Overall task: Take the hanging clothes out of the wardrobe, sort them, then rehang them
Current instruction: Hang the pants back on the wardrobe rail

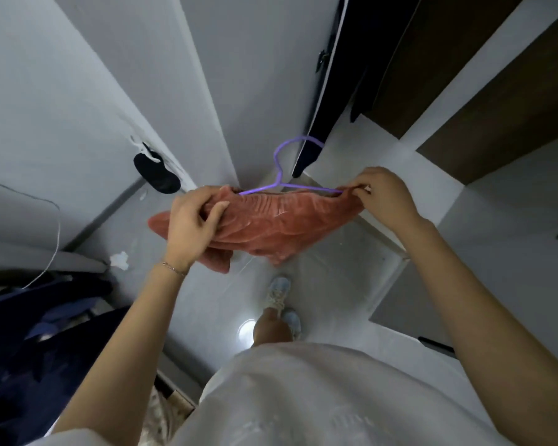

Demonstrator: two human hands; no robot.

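Left hand [194,226] gripped pink top [271,226] at one end. Right hand [384,197] pinched other end at purple hanger [281,156] tip, top stretched between fingers. Dark garment [329,107] hung beyond fingertips. Navy pile [45,333] lay below left fingers. Judged midway: pile not yet rehung.

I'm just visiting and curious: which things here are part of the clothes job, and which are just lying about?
In the job: pink garment, purple hanger, left hand, right hand, dark hanging garment, blue clothes pile.
Lying about: small black item, white cable, paper scrap.
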